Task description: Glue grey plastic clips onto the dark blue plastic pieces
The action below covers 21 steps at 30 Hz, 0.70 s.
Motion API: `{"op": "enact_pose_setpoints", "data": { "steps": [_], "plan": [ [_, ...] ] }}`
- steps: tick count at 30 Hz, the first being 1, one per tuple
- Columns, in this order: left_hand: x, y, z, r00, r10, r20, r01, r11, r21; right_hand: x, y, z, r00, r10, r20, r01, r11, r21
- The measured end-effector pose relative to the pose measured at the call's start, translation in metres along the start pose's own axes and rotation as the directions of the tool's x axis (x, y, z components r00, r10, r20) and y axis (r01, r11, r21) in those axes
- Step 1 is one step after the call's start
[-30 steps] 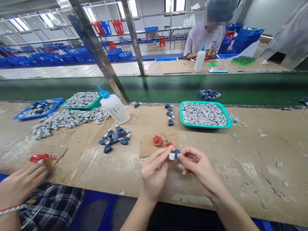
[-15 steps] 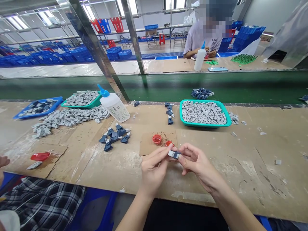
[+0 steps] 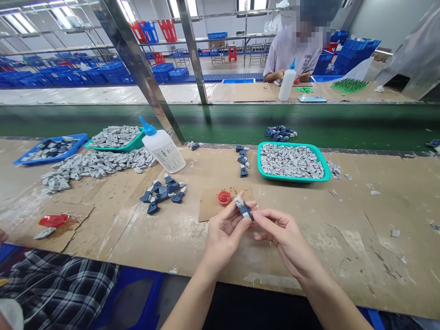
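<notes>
A small navy-and-grey plastic part (image 3: 242, 207) is pinched between the thumb and fingers of my left hand (image 3: 225, 234), its light grey end tilted up. From the other side, the fingertips of my right hand (image 3: 283, 231) close on the part's lower end. Just beyond my hands a red cap with liquid inside (image 3: 224, 198) rests on a cardboard piece (image 3: 207, 206). To the left lies a loose cluster of navy parts with grey tips (image 3: 162, 194). A short row of similar navy parts (image 3: 242, 161) sits farther back.
A green tray of grey pieces (image 3: 260, 173) stands back right. A white bottle with blue nozzle (image 3: 165, 150) leans left, near a grey pile (image 3: 92, 167). Navy parts (image 3: 280, 133) lie on the green belt (image 3: 227, 123). Across it a person (image 3: 292, 50) works; another's plaid garment (image 3: 62, 288) shows lower left.
The part has been turned so its grey end points up and away. My left hand has opened out around it, and the second red cap is now hidden behind my fingers.
</notes>
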State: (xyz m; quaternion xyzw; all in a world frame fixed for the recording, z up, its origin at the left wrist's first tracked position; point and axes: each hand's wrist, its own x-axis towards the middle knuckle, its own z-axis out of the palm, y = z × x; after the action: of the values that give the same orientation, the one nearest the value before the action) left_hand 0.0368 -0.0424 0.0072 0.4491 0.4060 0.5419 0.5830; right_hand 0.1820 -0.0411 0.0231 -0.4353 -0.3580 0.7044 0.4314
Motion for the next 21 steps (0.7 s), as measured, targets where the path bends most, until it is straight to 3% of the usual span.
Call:
{"op": "enact_pose_setpoints", "data": {
  "steps": [3, 5, 7, 10, 12, 14, 18, 21],
  "plan": [
    [0.004, 0.002, -0.005, 0.999, -0.014, -0.042, 0.013, 1.000, -0.023, 0.002, -0.011, -0.007, 0.999, -0.035, 0.021, 0.038, 0.985, -0.168],
    [0.007, 0.006, -0.015, 0.996, 0.010, -0.085, -0.009, 1.000, 0.008, 0.010, -0.023, -0.022, 0.990, -0.136, -0.030, 0.116, 0.925, -0.362],
    [0.010, 0.013, -0.032, 0.983, 0.089, -0.161, -0.073, 0.992, 0.104, 0.026, -0.039, -0.044, 0.954, -0.288, -0.083, 0.188, 0.791, -0.582],
    [0.015, 0.028, -0.073, 0.930, 0.261, -0.260, -0.161, 0.923, 0.350, 0.062, -0.066, -0.081, 0.896, -0.440, -0.058, 0.196, 0.511, -0.837],
    [0.019, 0.039, -0.106, 0.882, 0.372, -0.288, -0.154, 0.807, 0.570, 0.090, -0.081, -0.101, 0.883, -0.466, -0.062, 0.128, 0.364, -0.923],
    [0.022, 0.048, -0.138, 0.824, 0.464, -0.326, -0.054, 0.637, 0.769, 0.116, -0.092, -0.110, 0.910, -0.412, -0.031, 0.090, 0.272, -0.958],
    [0.028, 0.061, -0.188, 0.802, 0.435, -0.410, 0.340, 0.233, 0.911, 0.154, -0.100, -0.103, 0.964, -0.261, 0.050, 0.112, 0.229, -0.967],
    [0.036, 0.060, -0.212, 0.816, 0.470, -0.337, 0.363, 0.037, 0.931, 0.170, -0.098, -0.095, 0.966, -0.257, 0.029, 0.091, 0.232, -0.968]
  ]
}}
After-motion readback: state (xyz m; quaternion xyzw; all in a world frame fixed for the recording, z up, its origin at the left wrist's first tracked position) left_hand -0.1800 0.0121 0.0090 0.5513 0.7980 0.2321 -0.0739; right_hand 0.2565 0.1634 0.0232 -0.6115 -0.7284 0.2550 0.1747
